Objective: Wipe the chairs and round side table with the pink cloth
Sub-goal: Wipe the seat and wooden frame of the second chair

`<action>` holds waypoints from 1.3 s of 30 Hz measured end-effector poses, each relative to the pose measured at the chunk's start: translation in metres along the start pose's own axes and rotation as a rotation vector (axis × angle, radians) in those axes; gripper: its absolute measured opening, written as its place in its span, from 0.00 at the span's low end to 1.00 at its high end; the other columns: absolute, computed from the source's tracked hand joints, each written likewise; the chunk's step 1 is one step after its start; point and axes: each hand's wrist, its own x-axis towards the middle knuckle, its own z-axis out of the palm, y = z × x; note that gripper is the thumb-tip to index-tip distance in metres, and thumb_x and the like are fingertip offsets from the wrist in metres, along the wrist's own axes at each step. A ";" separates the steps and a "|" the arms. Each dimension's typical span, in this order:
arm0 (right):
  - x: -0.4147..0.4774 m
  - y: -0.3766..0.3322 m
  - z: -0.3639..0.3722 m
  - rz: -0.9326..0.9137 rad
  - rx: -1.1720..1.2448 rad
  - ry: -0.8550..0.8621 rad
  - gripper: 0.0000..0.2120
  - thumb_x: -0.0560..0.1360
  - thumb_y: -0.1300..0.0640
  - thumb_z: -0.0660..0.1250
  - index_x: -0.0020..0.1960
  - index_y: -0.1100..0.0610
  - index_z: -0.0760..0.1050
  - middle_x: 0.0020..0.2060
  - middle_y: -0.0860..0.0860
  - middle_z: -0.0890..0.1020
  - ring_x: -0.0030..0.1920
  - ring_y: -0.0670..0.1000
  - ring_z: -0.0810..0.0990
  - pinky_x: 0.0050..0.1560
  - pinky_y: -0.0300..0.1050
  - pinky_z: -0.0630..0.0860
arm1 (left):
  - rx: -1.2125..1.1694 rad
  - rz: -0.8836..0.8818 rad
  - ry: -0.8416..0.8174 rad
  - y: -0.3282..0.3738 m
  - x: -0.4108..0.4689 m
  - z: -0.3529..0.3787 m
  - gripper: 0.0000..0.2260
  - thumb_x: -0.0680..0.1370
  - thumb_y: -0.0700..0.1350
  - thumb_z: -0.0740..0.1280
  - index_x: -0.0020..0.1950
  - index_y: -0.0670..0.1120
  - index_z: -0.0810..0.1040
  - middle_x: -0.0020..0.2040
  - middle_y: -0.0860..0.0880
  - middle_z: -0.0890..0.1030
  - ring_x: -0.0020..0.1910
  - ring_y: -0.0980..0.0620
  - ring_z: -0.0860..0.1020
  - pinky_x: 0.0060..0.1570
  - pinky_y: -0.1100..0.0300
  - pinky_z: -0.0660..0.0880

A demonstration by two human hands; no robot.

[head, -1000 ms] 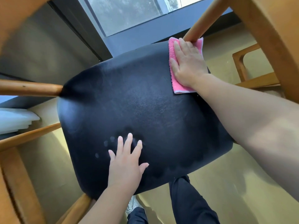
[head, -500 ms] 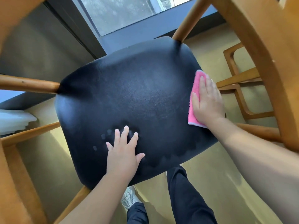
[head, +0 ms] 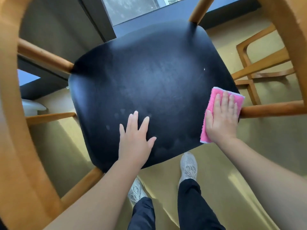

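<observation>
Currently my right hand point(head: 221, 120) lies flat on the pink cloth point(head: 211, 102), fingers straight and close together, pressing it onto the right edge of the black chair seat point(head: 149, 77), beside a wooden rail point(head: 274, 110) of the frame. My left hand point(head: 135, 140) rests palm-down on the near part of the seat, fingers spread, holding nothing. The seat surface is smooth and dark, with a dull sheen and a few pale smudges point(head: 116, 116) just beyond my left fingertips. A curved wooden armrest point(head: 10, 113) borders the left of the view. Below is yellowish floor point(head: 265, 146); a window point(head: 132, 7) sits beyond the seat, and a second wooden chair point(head: 259, 63) stands at right.
</observation>
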 end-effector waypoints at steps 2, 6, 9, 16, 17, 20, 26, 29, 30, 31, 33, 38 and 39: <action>-0.007 -0.017 0.003 -0.068 -0.027 0.015 0.32 0.80 0.46 0.43 0.78 0.63 0.51 0.77 0.61 0.55 0.77 0.63 0.51 0.77 0.58 0.45 | -0.125 -0.052 0.079 -0.005 -0.017 0.007 0.27 0.77 0.52 0.65 0.75 0.49 0.63 0.77 0.46 0.56 0.74 0.48 0.50 0.72 0.48 0.56; -0.014 -0.047 0.009 -0.172 -0.051 -0.008 0.31 0.80 0.47 0.44 0.77 0.63 0.54 0.76 0.62 0.58 0.76 0.64 0.55 0.76 0.59 0.47 | -0.242 -0.148 0.152 -0.023 -0.055 0.019 0.21 0.76 0.45 0.67 0.69 0.46 0.70 0.72 0.47 0.67 0.72 0.48 0.63 0.68 0.54 0.63; -0.014 -0.061 0.008 -0.244 -0.068 -0.025 0.31 0.79 0.48 0.45 0.77 0.64 0.56 0.76 0.63 0.60 0.76 0.65 0.56 0.75 0.60 0.48 | -0.297 -0.203 0.139 -0.032 -0.075 0.020 0.20 0.77 0.44 0.65 0.69 0.46 0.70 0.70 0.50 0.68 0.70 0.51 0.64 0.67 0.56 0.64; -0.015 -0.133 0.007 -0.479 -0.137 -0.075 0.30 0.79 0.45 0.37 0.78 0.59 0.42 0.78 0.56 0.45 0.78 0.60 0.44 0.76 0.55 0.38 | -0.378 -0.203 0.172 -0.047 -0.095 0.019 0.17 0.76 0.40 0.65 0.65 0.46 0.73 0.65 0.51 0.73 0.66 0.52 0.69 0.64 0.61 0.65; -0.014 -0.144 0.008 -0.507 -0.138 -0.083 0.31 0.79 0.45 0.37 0.78 0.58 0.42 0.78 0.56 0.44 0.78 0.59 0.42 0.76 0.55 0.37 | -0.387 -0.191 0.172 -0.047 -0.102 0.021 0.16 0.76 0.40 0.65 0.64 0.47 0.74 0.63 0.52 0.74 0.65 0.53 0.70 0.63 0.63 0.65; -0.011 -0.172 0.006 -0.583 -0.160 -0.108 0.31 0.79 0.46 0.36 0.79 0.58 0.41 0.79 0.56 0.44 0.78 0.59 0.41 0.76 0.56 0.37 | -0.431 -0.192 0.154 -0.048 -0.123 0.029 0.16 0.76 0.38 0.65 0.64 0.47 0.75 0.62 0.54 0.75 0.63 0.58 0.69 0.61 0.69 0.61; -0.010 -0.183 0.003 -0.624 -0.190 -0.126 0.31 0.79 0.46 0.37 0.79 0.58 0.41 0.79 0.55 0.44 0.78 0.59 0.41 0.76 0.57 0.38 | -0.477 -0.272 0.099 -0.059 -0.153 0.038 0.16 0.77 0.39 0.62 0.65 0.48 0.74 0.63 0.56 0.73 0.63 0.60 0.67 0.60 0.68 0.60; -0.013 -0.197 0.001 -0.714 -0.192 -0.159 0.31 0.80 0.46 0.36 0.79 0.57 0.41 0.79 0.54 0.44 0.78 0.59 0.40 0.76 0.56 0.37 | -0.465 -0.297 0.102 -0.065 -0.160 0.041 0.15 0.78 0.40 0.62 0.64 0.48 0.74 0.63 0.56 0.73 0.63 0.59 0.68 0.61 0.67 0.59; -0.016 -0.207 0.002 -0.763 -0.188 -0.161 0.30 0.80 0.46 0.37 0.79 0.57 0.41 0.79 0.54 0.45 0.78 0.59 0.40 0.76 0.56 0.37 | -0.454 -0.302 0.102 -0.067 -0.161 0.041 0.15 0.78 0.40 0.62 0.64 0.48 0.73 0.63 0.55 0.73 0.63 0.59 0.68 0.61 0.67 0.58; -0.019 -0.217 0.003 -0.804 -0.185 -0.157 0.29 0.81 0.46 0.38 0.79 0.57 0.42 0.79 0.54 0.45 0.78 0.59 0.41 0.76 0.56 0.37 | -0.446 -0.309 0.102 -0.069 -0.163 0.041 0.15 0.78 0.40 0.62 0.65 0.48 0.73 0.63 0.55 0.73 0.64 0.58 0.68 0.61 0.67 0.57; -0.023 -0.234 0.005 -0.846 -0.185 -0.159 0.29 0.82 0.47 0.40 0.79 0.57 0.42 0.79 0.54 0.44 0.78 0.59 0.41 0.77 0.56 0.37 | -0.433 -0.322 0.110 -0.072 -0.166 0.042 0.15 0.78 0.41 0.62 0.65 0.48 0.73 0.63 0.55 0.73 0.63 0.58 0.68 0.61 0.68 0.57; -0.041 -0.248 0.009 -0.957 -0.215 -0.166 0.28 0.82 0.47 0.40 0.79 0.57 0.41 0.79 0.54 0.45 0.78 0.58 0.41 0.77 0.56 0.37 | -0.412 -0.328 0.136 -0.076 -0.173 0.046 0.14 0.78 0.40 0.63 0.63 0.47 0.75 0.61 0.54 0.75 0.60 0.57 0.70 0.59 0.65 0.61; -0.048 -0.251 0.011 -0.994 -0.228 -0.173 0.28 0.83 0.47 0.40 0.79 0.57 0.41 0.79 0.54 0.44 0.78 0.58 0.40 0.76 0.56 0.36 | -0.411 -0.327 0.147 -0.076 -0.174 0.047 0.13 0.77 0.39 0.64 0.62 0.47 0.75 0.60 0.53 0.76 0.59 0.57 0.70 0.58 0.64 0.62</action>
